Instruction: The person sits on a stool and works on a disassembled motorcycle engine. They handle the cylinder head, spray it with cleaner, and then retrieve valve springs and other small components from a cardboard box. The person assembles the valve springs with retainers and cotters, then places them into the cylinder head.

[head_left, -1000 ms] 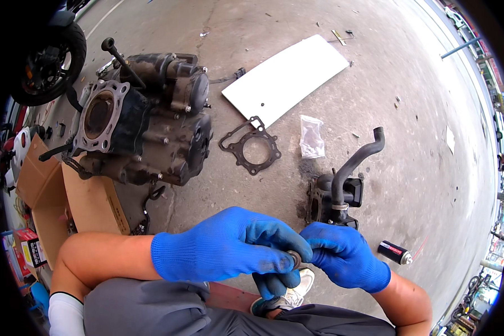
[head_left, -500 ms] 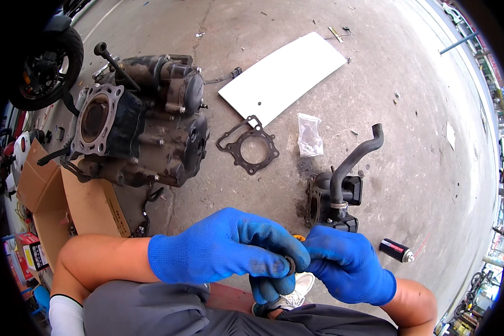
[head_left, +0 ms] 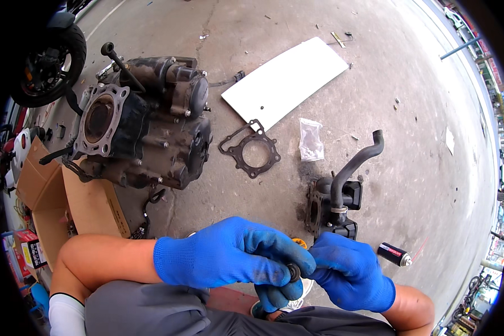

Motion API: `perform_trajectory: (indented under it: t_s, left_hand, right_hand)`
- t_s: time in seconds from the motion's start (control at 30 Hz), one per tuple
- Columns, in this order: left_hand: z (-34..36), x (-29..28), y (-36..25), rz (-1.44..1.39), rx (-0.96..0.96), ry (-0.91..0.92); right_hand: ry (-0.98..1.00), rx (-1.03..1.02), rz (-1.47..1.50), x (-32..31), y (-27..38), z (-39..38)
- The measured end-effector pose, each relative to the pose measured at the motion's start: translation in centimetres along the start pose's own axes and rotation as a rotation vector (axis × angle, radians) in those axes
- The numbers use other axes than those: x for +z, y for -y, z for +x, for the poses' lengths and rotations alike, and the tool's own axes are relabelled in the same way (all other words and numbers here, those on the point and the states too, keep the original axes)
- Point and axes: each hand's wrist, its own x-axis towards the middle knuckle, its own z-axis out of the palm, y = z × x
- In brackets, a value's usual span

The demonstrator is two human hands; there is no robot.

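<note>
In blue gloves, my hands meet over my lap at the lower middle. My left hand point(head_left: 235, 255) is closed, its thumb and fingers pinching a small dark round metal part point(head_left: 293, 273) with a ring-like end. Right beside it, my right hand point(head_left: 350, 271) is closed too, its fingertips pressed against the left fingers; whatever they grip is hidden. Something yellow point(head_left: 300, 243) shows between the hands. Just beyond them stands a dark engine part point(head_left: 347, 229) with a bent black rubber hose point(head_left: 347, 168) clamped to it.
A dirty engine block point(head_left: 162, 126) with an open cylinder stands at left, beside a cardboard box point(head_left: 92, 196). A flat gasket point(head_left: 256, 154) overlaps a white panel point(head_left: 288, 81). Nearby lie a clear plastic bag point(head_left: 311, 140) and a spray can point(head_left: 395, 253). A wheel point(head_left: 50, 67) stands far left.
The small round part has turned in my left hand, so its ring-like end now shows more fully. Both hands sit slightly lower in the picture and stay together.
</note>
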Motion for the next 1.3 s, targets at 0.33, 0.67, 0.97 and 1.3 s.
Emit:
perform_trajectory:
  t_s: [0.33, 0.67, 0.97, 1.3]
  left_hand:
    - [0.0, 0.0, -0.1, 0.064, 0.011, 0.045]
    - [-0.1, 0.5, -0.8, 0.054, -0.049, -0.026]
    - [0.0, 0.1, -0.5, -0.007, -0.062, 0.014]
    - [-0.1, 0.0, -0.4, 0.023, -0.053, 0.009]
  right_hand:
    - [0.004, 0.025, 0.049, 0.1, -0.5, 0.0]
    - [-0.003, -0.009, 0.052, 0.2, -0.6, 0.0]
    - [0.005, 0.018, 0.076, 0.1, -0.3, 0.0]
    - [0.008, 0.015, 0.092, -0.2, -0.2, 0.1]
